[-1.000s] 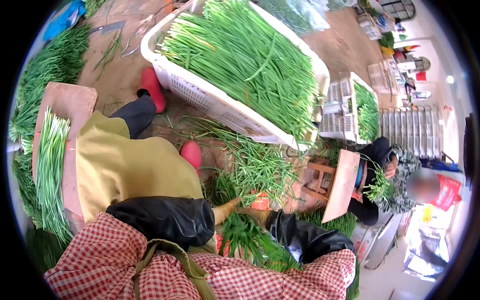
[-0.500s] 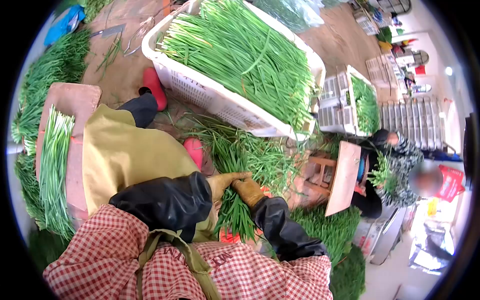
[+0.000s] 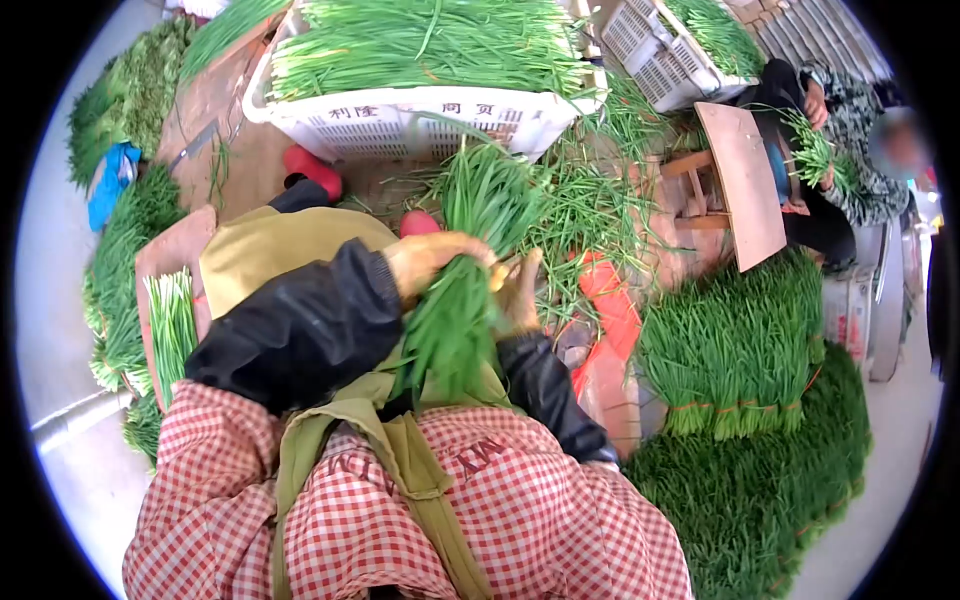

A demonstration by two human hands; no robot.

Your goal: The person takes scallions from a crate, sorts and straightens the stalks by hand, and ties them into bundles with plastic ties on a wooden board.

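Note:
My left hand (image 3: 435, 262), in a yellowish work glove, is wrapped round the middle of a bunch of garlic chives (image 3: 450, 325). One end of the bunch fans out toward the crate; the other hangs blurred over my apron. Just right of the bunch is my right hand (image 3: 518, 292), gloved too, with thumb raised and fingers apart. Whether its fingertips touch the leaves I cannot tell. Beyond my hands, loose chives (image 3: 590, 205) lie heaped on the floor. A tied-looking red cloth strip (image 3: 608, 305) lies to the right of my right hand.
A white crate (image 3: 400, 125) full of chives stands ahead. At left, a bench (image 3: 200, 235) carries a pale-stemmed bunch (image 3: 172, 325). Banded bunches (image 3: 735, 350) stand at right. A co-worker (image 3: 860, 170) sits beyond a wooden stool (image 3: 740, 185), holding greens. A knife (image 3: 195, 145) lies on the floor.
The bunch has been lifted from the low heap toward my body. My left hand has moved up with it, and my right hand has come off to its side. The view has turned.

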